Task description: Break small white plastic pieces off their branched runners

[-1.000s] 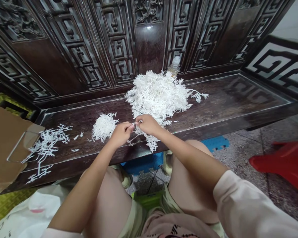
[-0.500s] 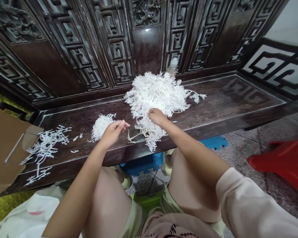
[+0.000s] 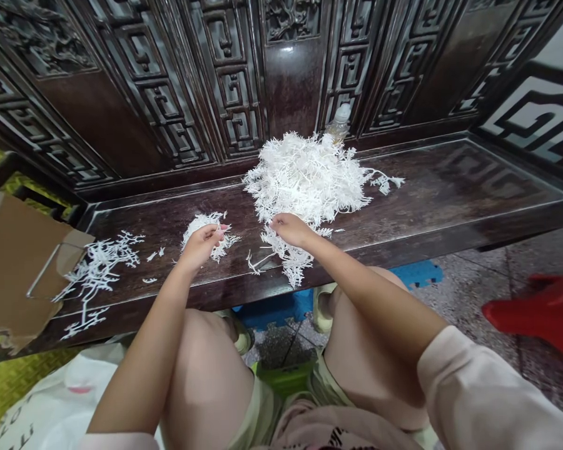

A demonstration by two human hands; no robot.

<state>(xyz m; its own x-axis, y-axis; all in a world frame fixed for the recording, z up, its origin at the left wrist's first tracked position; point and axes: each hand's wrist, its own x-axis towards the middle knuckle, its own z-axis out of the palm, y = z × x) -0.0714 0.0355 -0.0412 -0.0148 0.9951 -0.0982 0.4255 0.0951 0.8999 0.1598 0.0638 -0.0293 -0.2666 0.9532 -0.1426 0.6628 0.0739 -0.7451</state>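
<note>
A large heap of white branched pieces (image 3: 309, 175) lies on the dark wooden bench (image 3: 431, 187). My right hand (image 3: 287, 227) is at its front left edge, fingers pinched; what they hold is too small to make out. Over a small white pile (image 3: 223, 249) on the left is my left hand (image 3: 202, 242), its fingers curled together, and whatever may be between them cannot be told apart from the pile. A loose white branched piece (image 3: 259, 262) rests between the hands, near the bench's front edge.
Bare white stems (image 3: 98, 265) lie at the left by a cardboard piece (image 3: 19, 269). A capped clear bottle (image 3: 339, 122) stands behind the heap, against the carved backrest (image 3: 293, 87). A red plastic object (image 3: 539, 312) is on the floor at right.
My left hand has moved left and over the small pile. My right hand has shifted slightly left relative to the heap. The whole view has shifted a little.
</note>
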